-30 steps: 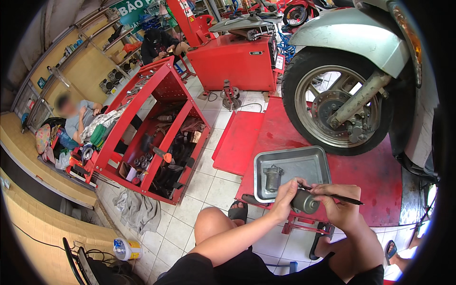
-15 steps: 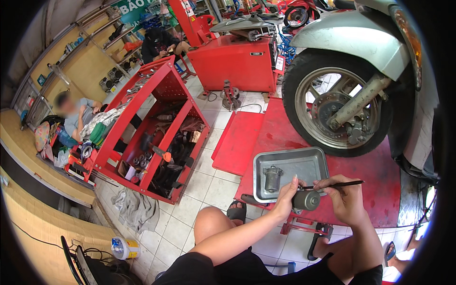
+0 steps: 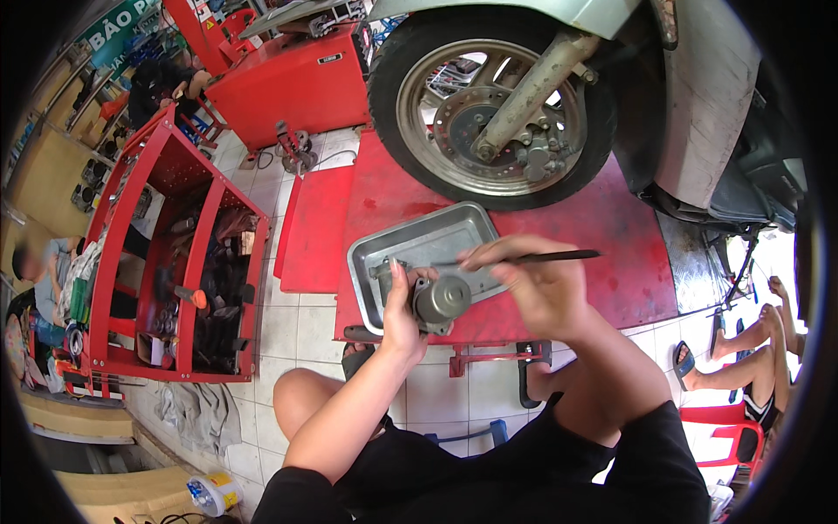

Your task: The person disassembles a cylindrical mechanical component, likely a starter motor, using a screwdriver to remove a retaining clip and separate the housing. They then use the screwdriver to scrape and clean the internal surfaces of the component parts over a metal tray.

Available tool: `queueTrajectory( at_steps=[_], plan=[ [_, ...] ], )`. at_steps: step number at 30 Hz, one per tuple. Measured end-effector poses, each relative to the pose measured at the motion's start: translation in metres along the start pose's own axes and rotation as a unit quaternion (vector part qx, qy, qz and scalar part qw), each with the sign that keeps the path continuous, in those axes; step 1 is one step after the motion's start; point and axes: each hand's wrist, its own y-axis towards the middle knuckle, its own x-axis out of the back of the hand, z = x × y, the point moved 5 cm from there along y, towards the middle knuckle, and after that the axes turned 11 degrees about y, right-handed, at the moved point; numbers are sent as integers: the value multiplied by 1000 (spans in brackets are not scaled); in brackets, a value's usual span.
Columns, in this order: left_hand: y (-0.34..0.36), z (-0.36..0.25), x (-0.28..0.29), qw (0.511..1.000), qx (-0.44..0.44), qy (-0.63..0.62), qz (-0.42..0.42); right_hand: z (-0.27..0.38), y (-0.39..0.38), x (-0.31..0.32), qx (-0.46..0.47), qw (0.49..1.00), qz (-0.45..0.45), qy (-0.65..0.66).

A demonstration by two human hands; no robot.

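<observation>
In the head view my left hand (image 3: 403, 323) grips a grey cylindrical metal housing (image 3: 443, 299) just over the near side of a metal tray (image 3: 463, 225). Another grey part (image 3: 381, 276) lies in the tray, partly behind that hand. My right hand (image 3: 550, 288), a little blurred, is closed on a slim dark handled tool (image 3: 563, 256) held level above the tray, beside the housing; its working tip is too blurred to make out. The tray sits on a red platform (image 3: 633, 262).
A scooter's front wheel (image 3: 393, 113) stands behind the tray. At left are a red tool cart (image 3: 118, 279), a grey cloth (image 3: 196, 410), a bucket (image 3: 214, 493) and a seated person (image 3: 48, 271). Another person works at back left (image 3: 148, 92); a co-worker's legs (image 3: 724, 380) show at right.
The view has swung to the right and downward, bringing seated legs at right into sight. My right hand and its tool have lifted slightly from the housing; my left still grips it.
</observation>
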Motion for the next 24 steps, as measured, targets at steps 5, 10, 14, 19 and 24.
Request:
queueTrajectory(
  at_steps=[5, 10, 14, 19, 24],
  plan=[
    [4, -3, -1, 987, 91, -121, -50, 5, -2, 8, 18, 989, -76, -126],
    [7, -5, 7, 970, 101, -199, -95, -33, -12, -26, -26, 965, 57, -254],
    [5, -4, 6, 967, 107, -225, -61, -39, -21, -46, -13, 943, 141, -301],
    [2, -1, 5, 964, 113, -241, -19, -45, -24, -58, 28, 917, 169, -359],
    [-3, -7, -13, 961, 106, -253, -23, -54, -26, -56, 61, 910, 160, -377]
  ],
)
